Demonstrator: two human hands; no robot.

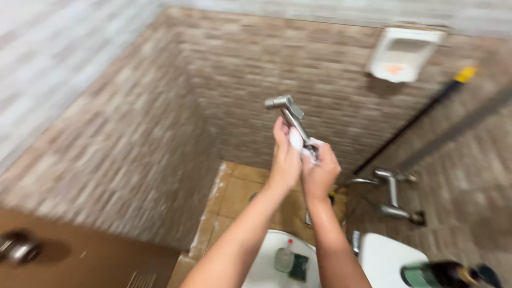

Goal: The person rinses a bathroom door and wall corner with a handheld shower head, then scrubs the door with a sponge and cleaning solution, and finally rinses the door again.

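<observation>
Two hands raised, left hand (286,158) and right hand (320,172) each in clenched grip on metal spray nozzle (290,114)

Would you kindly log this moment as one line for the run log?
left hand: grips metal spray nozzle | right hand: presses white cloth on nozzle | behind: brown tiled wall

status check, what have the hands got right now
Left hand and right hand both clasped on metal hand sprayer, white cloth wrapped at its handle. Sprayer head up, clear of the tiled wall. Nothing blocking.
</observation>
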